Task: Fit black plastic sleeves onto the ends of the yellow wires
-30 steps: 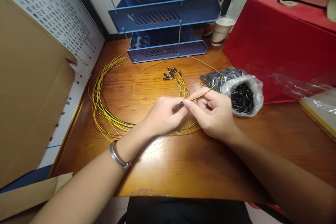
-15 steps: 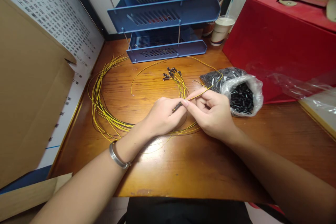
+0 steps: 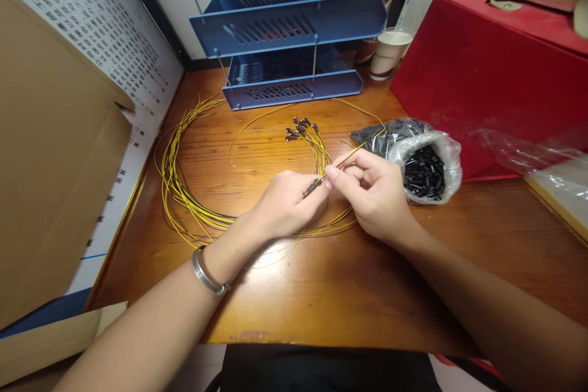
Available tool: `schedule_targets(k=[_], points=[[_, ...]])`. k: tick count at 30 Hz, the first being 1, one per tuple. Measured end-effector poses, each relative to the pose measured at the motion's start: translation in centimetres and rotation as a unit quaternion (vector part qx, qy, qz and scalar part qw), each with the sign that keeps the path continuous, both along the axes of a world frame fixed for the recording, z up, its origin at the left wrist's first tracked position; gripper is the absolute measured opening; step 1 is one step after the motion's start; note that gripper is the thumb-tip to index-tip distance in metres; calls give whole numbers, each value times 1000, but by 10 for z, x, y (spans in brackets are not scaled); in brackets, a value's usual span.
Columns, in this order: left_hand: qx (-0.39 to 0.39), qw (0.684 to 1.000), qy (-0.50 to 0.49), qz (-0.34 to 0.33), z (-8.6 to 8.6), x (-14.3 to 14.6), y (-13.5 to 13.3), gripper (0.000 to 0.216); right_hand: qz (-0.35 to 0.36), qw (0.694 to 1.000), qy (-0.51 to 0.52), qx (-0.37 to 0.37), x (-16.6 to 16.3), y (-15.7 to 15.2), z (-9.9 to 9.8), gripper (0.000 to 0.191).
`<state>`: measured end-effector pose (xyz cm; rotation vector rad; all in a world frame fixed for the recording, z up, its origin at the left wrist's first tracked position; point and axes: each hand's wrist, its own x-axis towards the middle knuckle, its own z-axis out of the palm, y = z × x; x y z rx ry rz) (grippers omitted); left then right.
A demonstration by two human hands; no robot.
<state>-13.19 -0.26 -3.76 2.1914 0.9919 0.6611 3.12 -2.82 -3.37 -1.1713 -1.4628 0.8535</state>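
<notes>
My left hand (image 3: 291, 202) is closed around a small black sleeve (image 3: 312, 187), which pokes out between thumb and forefinger. A thin yellow and black wire runs from it to my right hand (image 3: 370, 193), pinched there between thumb and fingertip. From that pinch the yellow wire (image 3: 370, 139) curves up and back toward the blue rack. Just behind my hands lies a cluster of wires with black ends (image 3: 303, 128). To the left is a large loose coil of yellow and black wires (image 3: 169, 180). An open plastic bag (image 3: 452, 165) of small black sleeves (image 3: 423, 174) sits beside my right hand.
A two-tier blue rack (image 3: 294, 89) stands at the back of the wooden table (image 3: 321, 300). Near it are a paper cup (image 3: 389, 55) and a bottle. A red box (image 3: 496, 86) fills the right side; cardboard (image 3: 50, 153) stands at left.
My right hand has shifted slightly right, away from the left, with the wire still pinched. More wire now shows between the two hands. My left hand stays nearly in place.
</notes>
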Motion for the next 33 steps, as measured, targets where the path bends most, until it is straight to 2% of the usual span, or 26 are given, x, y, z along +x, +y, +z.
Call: schedule_targets(k=[8,15,20,26,33], points=[[12,1000,14,1,-3,-1,2,45,14,999,-34,18,0,-3,0,16],[3,1000,18,-2,-3,-1,1,48,14,999,41,-20,-1,-1,1,17],[12,1000,18,-1,-4,-1,1,43,25,1000,2,-17,-1,-1,2,18],[-3,1000,16,-5,-1,-1,1,47,3,999,41,-28,0,1,3,18],[7,1000,25,-11,-1,-2,1,43,9,1000,-26,12,-2,-2,2,16]])
